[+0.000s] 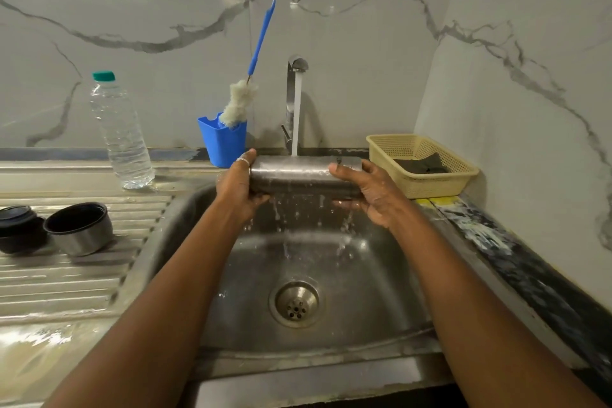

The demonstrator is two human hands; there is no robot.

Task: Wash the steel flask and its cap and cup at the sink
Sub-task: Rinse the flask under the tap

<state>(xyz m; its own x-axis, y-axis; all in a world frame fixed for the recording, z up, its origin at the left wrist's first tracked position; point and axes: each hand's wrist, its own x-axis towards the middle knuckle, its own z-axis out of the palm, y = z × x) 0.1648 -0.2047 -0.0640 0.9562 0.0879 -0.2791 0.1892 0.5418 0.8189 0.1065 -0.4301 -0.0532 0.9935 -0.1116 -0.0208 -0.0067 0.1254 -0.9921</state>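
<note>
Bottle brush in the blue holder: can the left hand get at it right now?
Probably, but not freely: the left hand is gripping the flask. The brush stands in its holder just behind that hand, nothing between.

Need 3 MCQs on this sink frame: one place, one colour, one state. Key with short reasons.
1. Where does the steel cup stand?
A. in the sink basin
B. on the ribbed drainboard
C. in the beige basket

2. What colour is the brush holder?
A. blue
B. red
C. white

3. What state is the tap in?
A. off
B. running, with water hitting the flask
C. covered by a cloth

Key:
1. B: the cup sits on the ribs beside the black cap.
2. A: the holder is plainly blue.
3. B: a stream falls from the spout onto the flask, which the left hand and right hand grip at its ends.
</note>
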